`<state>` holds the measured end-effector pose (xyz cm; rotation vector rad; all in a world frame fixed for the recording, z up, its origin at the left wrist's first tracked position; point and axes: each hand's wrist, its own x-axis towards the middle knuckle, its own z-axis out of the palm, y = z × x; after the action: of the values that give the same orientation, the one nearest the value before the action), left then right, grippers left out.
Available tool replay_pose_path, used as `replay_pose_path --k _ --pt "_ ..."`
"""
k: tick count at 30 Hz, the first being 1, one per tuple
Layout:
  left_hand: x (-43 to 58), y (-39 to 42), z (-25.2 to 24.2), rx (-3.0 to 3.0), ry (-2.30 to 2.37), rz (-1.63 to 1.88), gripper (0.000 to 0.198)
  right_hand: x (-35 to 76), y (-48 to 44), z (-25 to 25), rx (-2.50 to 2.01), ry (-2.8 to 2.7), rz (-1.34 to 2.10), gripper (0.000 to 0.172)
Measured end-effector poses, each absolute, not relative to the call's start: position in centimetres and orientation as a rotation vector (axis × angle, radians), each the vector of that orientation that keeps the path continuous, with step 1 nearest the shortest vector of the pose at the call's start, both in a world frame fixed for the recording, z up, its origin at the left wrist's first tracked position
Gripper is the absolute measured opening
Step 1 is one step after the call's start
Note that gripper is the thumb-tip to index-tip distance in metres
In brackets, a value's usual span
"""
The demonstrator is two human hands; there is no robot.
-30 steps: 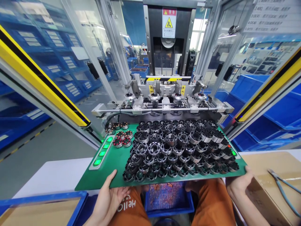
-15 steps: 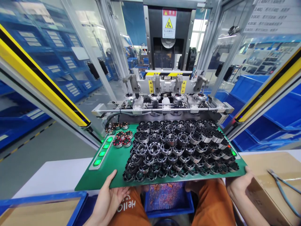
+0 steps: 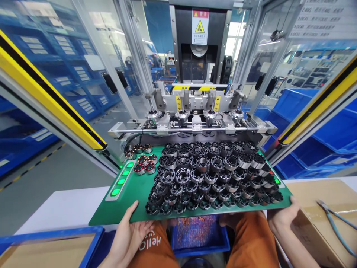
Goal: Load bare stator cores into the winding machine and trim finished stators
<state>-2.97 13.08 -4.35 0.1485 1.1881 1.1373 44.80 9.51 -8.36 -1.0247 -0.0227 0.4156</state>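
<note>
My left hand [image 3: 126, 234] grips the near left edge of a green board [image 3: 131, 197], thumb on top. My right hand [image 3: 281, 219] holds the board's near right corner the same way. The board carries a dense pile of several dark metal ring parts [image 3: 206, 175]. A small group of copper-wound ring parts [image 3: 142, 162] lies at its far left. Beside them a strip of lit green buttons [image 3: 122, 178] runs along the left side. Behind the board, a press fixture [image 3: 195, 119] holds a row of parts on its posts.
A machine housing with a yellow warning label [image 3: 200, 26] stands at the back, between yellow-and-black guard posts [image 3: 47, 96]. Pliers [image 3: 331, 219] lie on a cardboard box [image 3: 329, 208] at the right. A blue bin [image 3: 199, 234] with reddish scraps sits between my knees. Blue crates [image 3: 320, 130] stand right.
The press head and its yellow-striped bar have risen a little above the fixture. My hands and the board have stayed where they were.
</note>
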Motion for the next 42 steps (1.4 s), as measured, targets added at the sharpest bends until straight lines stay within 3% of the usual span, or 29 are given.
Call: replay_pose_path --k 19,28,34,42 --pt "-2.3 13.3 -3.0 0.109 1.205 1.150 0.017 44.8 9.5 -8.4 -1.038 -0.021 0.415 0.037" --pt "-2.5 13.2 -3.5 0.136 1.242 1.123 0.028 45.1 9.5 -8.9 -1.038 -0.057 0.397 0.040" --pt "-2.3 13.0 -2.6 0.117 1.192 1.127 0.014 45.1 9.3 -8.8 -1.050 -0.051 0.436 0.038" --pt "-2.6 13.0 -3.0 0.123 1.190 1.123 0.021 44.9 9.6 -8.7 -1.018 -0.046 0.402 0.037"
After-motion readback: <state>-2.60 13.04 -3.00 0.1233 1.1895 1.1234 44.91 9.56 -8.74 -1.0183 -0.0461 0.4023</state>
